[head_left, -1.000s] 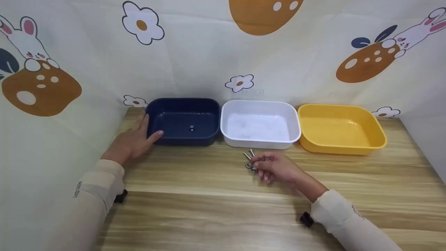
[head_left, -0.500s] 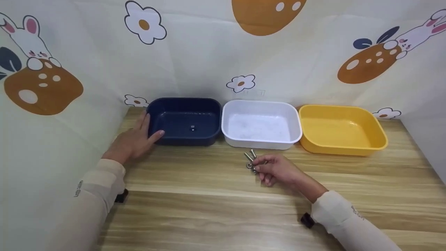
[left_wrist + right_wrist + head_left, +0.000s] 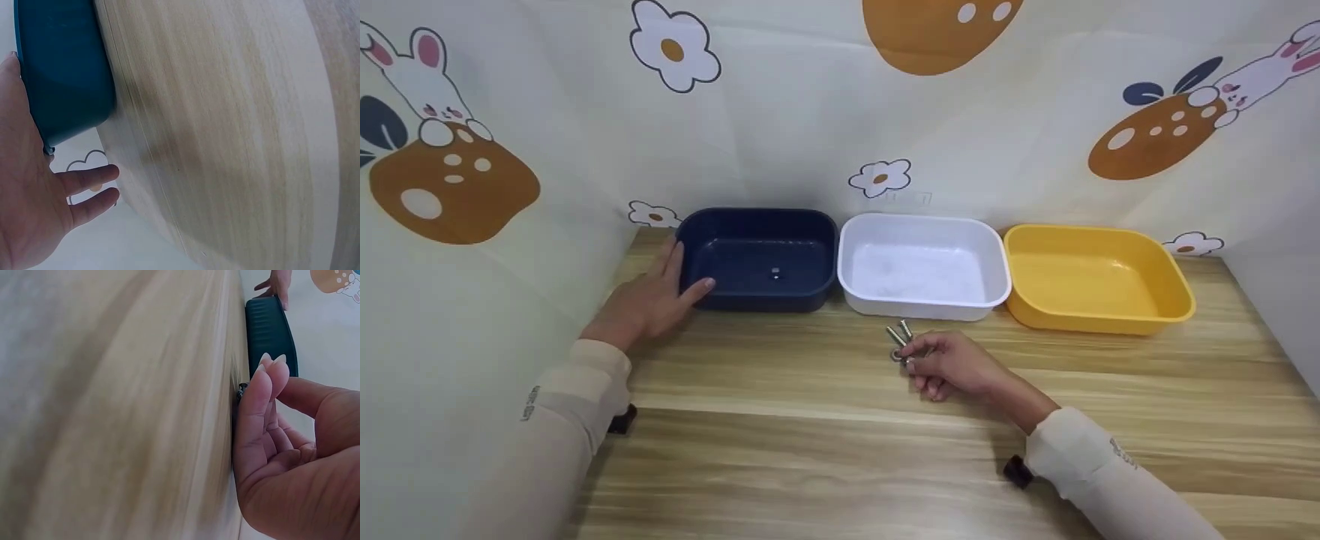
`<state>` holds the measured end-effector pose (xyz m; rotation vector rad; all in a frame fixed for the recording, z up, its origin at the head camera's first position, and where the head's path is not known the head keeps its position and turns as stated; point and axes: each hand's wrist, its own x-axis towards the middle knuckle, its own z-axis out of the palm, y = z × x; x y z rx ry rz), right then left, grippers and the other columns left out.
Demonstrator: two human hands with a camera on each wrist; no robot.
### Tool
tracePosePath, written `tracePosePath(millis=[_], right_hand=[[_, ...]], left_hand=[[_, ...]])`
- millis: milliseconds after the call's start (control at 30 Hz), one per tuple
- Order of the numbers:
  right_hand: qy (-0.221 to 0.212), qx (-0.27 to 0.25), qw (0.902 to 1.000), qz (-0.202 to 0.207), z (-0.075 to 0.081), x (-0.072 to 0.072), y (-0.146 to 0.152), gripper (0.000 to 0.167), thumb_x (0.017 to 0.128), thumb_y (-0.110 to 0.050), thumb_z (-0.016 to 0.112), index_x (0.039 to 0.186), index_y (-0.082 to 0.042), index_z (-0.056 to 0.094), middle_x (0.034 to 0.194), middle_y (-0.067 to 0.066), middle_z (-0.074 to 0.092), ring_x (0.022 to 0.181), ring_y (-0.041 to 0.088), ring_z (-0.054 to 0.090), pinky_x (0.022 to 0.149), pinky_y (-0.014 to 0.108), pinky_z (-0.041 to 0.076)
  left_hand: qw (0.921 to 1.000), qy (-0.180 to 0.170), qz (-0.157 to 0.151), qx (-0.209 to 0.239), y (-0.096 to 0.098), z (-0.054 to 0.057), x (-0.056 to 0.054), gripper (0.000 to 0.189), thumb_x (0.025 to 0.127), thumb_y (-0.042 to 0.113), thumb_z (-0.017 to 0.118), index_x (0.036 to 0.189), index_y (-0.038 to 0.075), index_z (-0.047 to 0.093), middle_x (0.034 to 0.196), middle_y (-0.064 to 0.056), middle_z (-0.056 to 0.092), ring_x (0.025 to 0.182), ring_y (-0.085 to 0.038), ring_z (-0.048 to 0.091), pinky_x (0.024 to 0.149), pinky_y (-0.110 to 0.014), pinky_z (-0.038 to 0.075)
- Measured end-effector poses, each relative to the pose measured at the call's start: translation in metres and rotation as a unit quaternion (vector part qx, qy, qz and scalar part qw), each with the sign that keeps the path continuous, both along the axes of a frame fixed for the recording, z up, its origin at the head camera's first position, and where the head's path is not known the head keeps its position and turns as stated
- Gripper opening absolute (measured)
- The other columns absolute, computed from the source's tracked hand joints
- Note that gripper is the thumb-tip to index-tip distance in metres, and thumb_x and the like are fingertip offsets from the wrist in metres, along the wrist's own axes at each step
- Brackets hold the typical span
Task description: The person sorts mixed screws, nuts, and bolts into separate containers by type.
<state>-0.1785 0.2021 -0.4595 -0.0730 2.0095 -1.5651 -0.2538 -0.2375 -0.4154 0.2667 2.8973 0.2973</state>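
My left hand (image 3: 649, 304) rests on the left end of the navy blue bin (image 3: 757, 296), thumb over the near rim and fingers along its side. In the left wrist view its fingers (image 3: 87, 180) look straight and spread beside the bin. My right hand (image 3: 956, 365) is low over a small pile of metal hardware in front of the white bin. Its thumb and curled fingers pinch at a nut (image 3: 908, 362). Beside the fingertips lie another nut (image 3: 895, 355) and two bolts (image 3: 895, 335). The curled fingers hide part of the pile.
The white bin (image 3: 922, 308) stands between the navy bin and a yellow bin (image 3: 1087, 322), in a row along the back. One small metal piece (image 3: 775, 274) lies inside the navy bin. A printed cloth (image 3: 780, 112) hangs behind the wooden table (image 3: 810, 450).
The right fingers have shifted slightly over the pile and now cover more of the nuts. The left hand keeps its place on the navy bin.
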Motion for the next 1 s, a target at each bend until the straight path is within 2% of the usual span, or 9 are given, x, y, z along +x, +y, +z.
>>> tracePosePath(millis=[533,767,1000], right_hand=[[0.003,0.016,0.9995,-0.028,0.0010,0.0015,-0.0039,0.019,0.090,-0.007,0.064,0.105,0.005,0.063,0.064,0.007,0.063,0.046,0.011,0.057,0.046,0.025,0.051],[0.001,0.018,0.9997,-0.017,0.0012,0.0014,-0.0061,0.016,0.092,-0.009,0.063,0.101,0.005,0.063,0.065,0.008,0.064,0.048,0.011,0.059,0.047,0.025,0.052],[0.007,0.022,0.9997,-0.012,0.0014,0.0014,-0.0048,0.016,0.093,-0.007,0.061,0.101,0.006,0.062,0.063,0.006,0.063,0.047,0.010,0.057,0.046,0.024,0.051]], left_hand=[[1.0000,-0.004,0.002,0.008,-0.0002,0.0009,-0.0006,0.098,0.093,0.075,0.016,0.154,0.004,-0.010,0.162,-0.016,-0.011,0.130,-0.057,0.036,0.102,-0.066,0.034],[0.9999,-0.005,0.006,0.010,-0.0026,0.0001,0.0017,0.098,0.092,0.076,0.016,0.155,0.005,-0.010,0.162,-0.014,-0.014,0.126,-0.058,0.039,0.101,-0.067,0.035],[1.0000,0.002,-0.002,0.004,0.0002,0.0006,0.0014,0.099,0.092,0.076,0.015,0.154,0.003,-0.009,0.162,-0.018,-0.009,0.130,-0.056,0.036,0.103,-0.065,0.034]])
